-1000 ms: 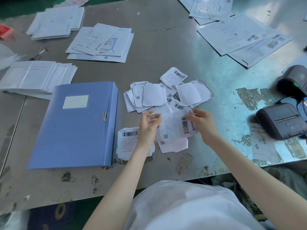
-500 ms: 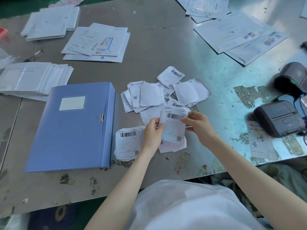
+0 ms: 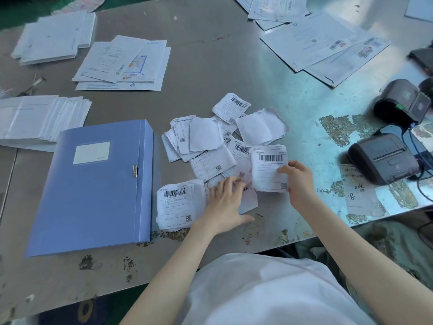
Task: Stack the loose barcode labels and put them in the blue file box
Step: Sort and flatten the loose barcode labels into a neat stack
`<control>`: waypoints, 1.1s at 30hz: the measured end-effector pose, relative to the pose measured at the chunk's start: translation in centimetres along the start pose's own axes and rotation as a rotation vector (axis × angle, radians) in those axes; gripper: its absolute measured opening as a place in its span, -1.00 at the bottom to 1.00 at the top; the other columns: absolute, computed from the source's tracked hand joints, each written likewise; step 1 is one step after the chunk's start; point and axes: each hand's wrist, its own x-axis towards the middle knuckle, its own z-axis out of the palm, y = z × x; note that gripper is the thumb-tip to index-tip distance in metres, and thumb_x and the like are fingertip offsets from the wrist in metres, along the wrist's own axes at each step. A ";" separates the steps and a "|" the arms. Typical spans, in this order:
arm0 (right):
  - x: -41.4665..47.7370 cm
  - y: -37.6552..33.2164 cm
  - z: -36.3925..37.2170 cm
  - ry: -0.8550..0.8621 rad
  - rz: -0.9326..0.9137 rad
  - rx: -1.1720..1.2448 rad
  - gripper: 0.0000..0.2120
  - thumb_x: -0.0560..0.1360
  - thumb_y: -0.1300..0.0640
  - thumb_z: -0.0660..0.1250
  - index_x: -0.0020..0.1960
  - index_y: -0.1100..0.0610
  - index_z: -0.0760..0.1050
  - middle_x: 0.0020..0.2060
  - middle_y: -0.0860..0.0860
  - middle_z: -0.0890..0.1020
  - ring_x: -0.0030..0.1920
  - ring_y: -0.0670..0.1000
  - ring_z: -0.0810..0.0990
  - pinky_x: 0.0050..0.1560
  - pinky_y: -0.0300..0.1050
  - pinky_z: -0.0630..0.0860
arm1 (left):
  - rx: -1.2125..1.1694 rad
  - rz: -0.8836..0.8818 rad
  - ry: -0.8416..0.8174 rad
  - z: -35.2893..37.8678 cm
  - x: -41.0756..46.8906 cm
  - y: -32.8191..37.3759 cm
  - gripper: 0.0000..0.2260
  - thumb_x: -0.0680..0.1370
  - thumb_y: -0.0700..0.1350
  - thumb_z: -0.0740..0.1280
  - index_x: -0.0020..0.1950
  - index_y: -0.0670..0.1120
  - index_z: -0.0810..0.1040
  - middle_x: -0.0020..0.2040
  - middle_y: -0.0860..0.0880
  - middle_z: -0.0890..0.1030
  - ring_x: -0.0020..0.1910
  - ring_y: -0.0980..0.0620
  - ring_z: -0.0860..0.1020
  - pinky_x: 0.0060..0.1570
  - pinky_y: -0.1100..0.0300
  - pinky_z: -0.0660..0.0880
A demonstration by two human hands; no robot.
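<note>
A closed blue file box (image 3: 93,188) lies flat on the metal table at the left. Loose white barcode labels (image 3: 206,141) are scattered to its right, some face down. A small stack of labels (image 3: 175,205) sits by the box's near right corner. My right hand (image 3: 298,184) grips a thin bundle of labels (image 3: 269,170), barcode up, just above the table. My left hand (image 3: 225,202) lies flat, fingers spread, on loose labels between the small stack and the held bundle.
Two dark label printers (image 3: 384,158) (image 3: 403,102) with cables stand at the right. A handwritten slip (image 3: 358,191) lies by the near printer. Piles of envelopes and forms (image 3: 39,118) (image 3: 121,64) (image 3: 325,43) fill the back and left. The table's front edge (image 3: 269,245) runs close to my body.
My left hand let go of the bundle and dropped down left onto loose labels on the table. My right hand carried the bundle to the right, alone.
</note>
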 end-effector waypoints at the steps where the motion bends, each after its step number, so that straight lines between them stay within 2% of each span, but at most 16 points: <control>1: 0.1 0.0 -0.2 0.013 -0.005 0.002 -0.83 0.40 0.37 0.26 -0.25 0.12 0.43 -0.29 0.05 0.54 -0.20 0.09 0.47 -0.27 -0.12 0.32 | 0.014 0.023 0.015 0.3 -0.2 -0.1 -0.31 0.38 0.20 0.43 0.39 -0.02 0.26 0.40 -0.05 0.21 0.37 -0.07 0.18 0.37 -0.05 0.16; 4: 0.2 0.0 -0.4 0.030 -0.014 -0.009 -0.83 0.40 0.37 0.26 -0.25 0.12 0.42 -0.28 0.05 0.54 -0.21 0.08 0.47 -0.29 -0.15 0.30 | 0.002 0.086 0.146 0.6 -0.4 -0.6 -0.61 0.50 -0.01 0.34 0.28 -0.08 0.41 0.28 -0.03 0.39 0.28 -0.06 0.36 0.28 -0.02 0.27; 6: 0.1 0.1 -0.3 0.022 -0.011 -0.017 -0.83 0.41 0.36 0.26 -0.25 0.12 0.42 -0.27 0.05 0.55 -0.23 0.07 0.48 -0.30 -0.15 0.31 | -0.030 0.106 0.225 0.2 -0.4 -0.7 -0.79 0.52 -0.15 0.30 0.15 -0.11 0.51 0.12 -0.01 0.51 0.11 -0.02 0.49 0.15 0.05 0.33; 8: -0.1 0.1 -0.1 0.015 -0.006 -0.018 -0.82 0.41 0.36 0.26 -0.25 0.11 0.42 -0.27 0.05 0.56 -0.23 0.07 0.48 -0.30 -0.15 0.32 | -0.092 0.079 0.296 -0.4 -0.4 -0.4 -0.87 0.51 -0.23 0.29 0.03 -0.13 0.55 -0.03 -0.01 0.58 -0.06 -0.02 0.54 0.07 0.03 0.41; 10: 0.0 0.2 0.0 0.013 0.001 -0.007 -0.82 0.40 0.36 0.26 -0.26 0.11 0.43 -0.26 0.05 0.57 -0.20 0.08 0.49 -0.28 -0.14 0.33 | -0.183 0.007 0.379 -1.1 -0.2 -0.1 -0.91 0.49 -0.27 0.29 -0.05 -0.15 0.55 -0.13 -0.03 0.62 -0.17 -0.06 0.55 -0.01 0.01 0.46; 14: -0.1 0.1 0.1 0.023 0.005 0.010 -0.81 0.40 0.37 0.26 -0.28 0.11 0.42 -0.29 0.04 0.55 -0.18 0.09 0.47 -0.27 -0.11 0.32 | -0.469 -0.175 0.545 -3.5 0.0 0.6 -0.94 0.54 -0.23 0.30 -0.03 -0.18 0.54 -0.17 -0.05 0.63 -0.26 0.00 0.49 -0.24 0.22 0.38; 18: -0.5 -0.3 0.3 0.025 -0.033 -0.016 -0.82 0.42 0.36 0.26 -0.27 0.11 0.42 -0.30 0.04 0.54 -0.20 0.08 0.46 -0.23 -0.11 0.31 | -0.702 -0.318 0.669 -5.5 0.4 0.8 -0.96 0.54 -0.21 0.28 -0.08 -0.14 0.52 -0.25 0.00 0.52 -0.29 0.01 0.39 -0.27 0.16 0.33; 21: -1.2 -0.5 0.8 -0.002 -0.065 -0.051 -0.83 0.42 0.36 0.27 -0.25 0.12 0.43 -0.29 0.03 0.56 -0.24 0.07 0.44 -0.29 -0.15 0.27 | -0.805 -0.350 0.757 -6.1 0.7 1.0 -0.92 0.54 -0.22 0.29 -0.09 -0.07 0.55 -0.17 0.02 0.50 -0.22 0.11 0.42 -0.25 0.34 0.33; 23: -1.7 -0.6 1.2 -0.048 -0.076 -0.062 -0.85 0.43 0.36 0.26 -0.23 0.14 0.44 -0.26 0.04 0.59 -0.27 0.06 0.47 -0.32 -0.15 0.28 | -0.850 -0.353 0.757 -6.1 0.8 1.4 -0.91 0.54 -0.22 0.29 -0.07 -0.06 0.57 -0.14 0.03 0.49 -0.20 0.15 0.43 -0.24 0.41 0.32; 27: -2.8 -0.5 2.4 -0.175 -0.083 -0.053 -0.87 0.44 0.36 0.26 -0.17 0.15 0.46 -0.24 0.03 0.64 -0.22 0.08 0.56 -0.16 -0.04 0.45 | -0.949 -0.318 0.626 -5.4 0.8 2.5 -0.87 0.58 -0.19 0.25 0.04 -0.13 0.57 -0.11 0.01 0.56 -0.19 0.16 0.44 -0.17 0.37 0.34; 30: -3.6 -0.6 3.0 -0.266 -0.069 -0.028 -0.87 0.46 0.36 0.27 -0.14 0.14 0.49 -0.25 0.04 0.62 -0.29 0.02 0.58 -0.25 -0.13 0.51 | -0.969 -0.305 0.574 -5.1 0.7 3.1 -0.87 0.60 -0.19 0.19 0.02 -0.10 0.54 -0.20 0.09 0.51 -0.26 0.18 0.41 -0.21 0.27 0.33; 33: -4.2 -0.6 3.2 -0.338 -0.020 0.021 -0.88 0.47 0.35 0.29 -0.07 0.17 0.51 -0.24 0.06 0.61 -0.36 -0.04 0.58 -0.34 -0.21 0.51 | -1.101 -0.271 0.469 -5.4 0.3 3.6 -0.81 0.65 -0.10 0.13 0.05 0.04 0.54 -0.08 0.13 0.58 -0.12 0.24 0.51 -0.10 0.37 0.41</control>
